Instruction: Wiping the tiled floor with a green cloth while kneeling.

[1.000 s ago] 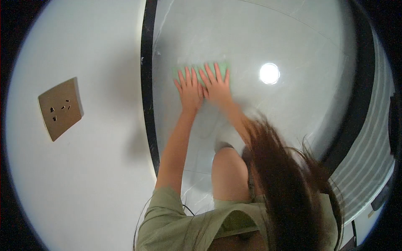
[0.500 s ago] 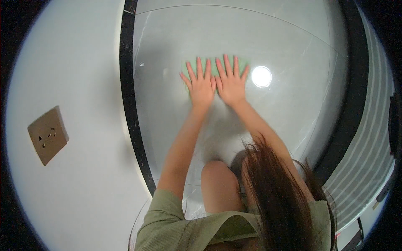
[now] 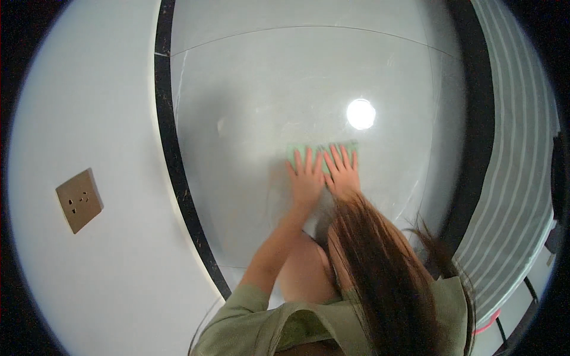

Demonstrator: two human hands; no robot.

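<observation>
A pale green cloth (image 3: 294,151) lies flat on the glossy grey tiled floor (image 3: 261,77), a short way in front of my knees. My left hand (image 3: 306,180) presses on its left part, palm down, with the fingers spread. Beside it, my right hand (image 3: 344,173) rests flat on the right part, its fingers also apart. The two thumbs nearly touch. Most of the cloth is hidden under my hands; only its far edge and strips between the fingers show.
A white wall with a brown socket plate (image 3: 79,200) rises on the left, above a black floor border (image 3: 168,127). Another black border (image 3: 478,113) runs along the right, beside striped fabric (image 3: 519,160). Long hair hangs over my right forearm.
Both hands and the cloth under them have slid back over the floor toward my knees. My elbows are more bent, and the view has shifted slightly.
</observation>
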